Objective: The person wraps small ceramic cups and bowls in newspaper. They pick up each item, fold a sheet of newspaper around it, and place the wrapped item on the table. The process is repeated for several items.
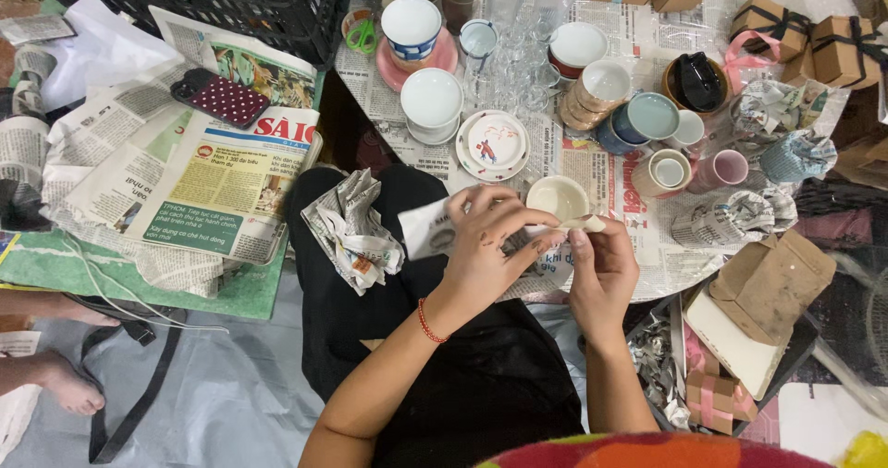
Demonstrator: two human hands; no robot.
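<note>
A round low table (416, 144) covered with newspaper is seen in the far middle. Many cups, bowls and small plates are stood on it. To the left, a big pile of newspapers (199, 177) is laid on the floor, and a dark phone case with white dots (219, 96) is set on top of it. Far to the right, brown gift boxes with ribbon (814, 43) are stacked. Near to the right, a flat brown paper bag (772, 283) is laid by a tray.

A crumpled ball of newspaper (351, 227) is rested on the lap, just left of the hands.

A small cream cup (558, 197) is held up near the edge of the table. A piece of white paper (427, 229) is being folded around it. The left hand (481, 246) is closed on the paper and pressed against the side of the cup. The right hand (601, 269) is pinched narrow, and a little strip, maybe tape (585, 223), is held between its fingertips right at the cup.

To do this step well, the paper should be pulled snug so no gap is left. The cup should be kept steady by the left hand while the strip is pressed down flat. The rim should be covered too, since it can chip most easily. The glasses (518, 52) close by should not be bumped.
</note>
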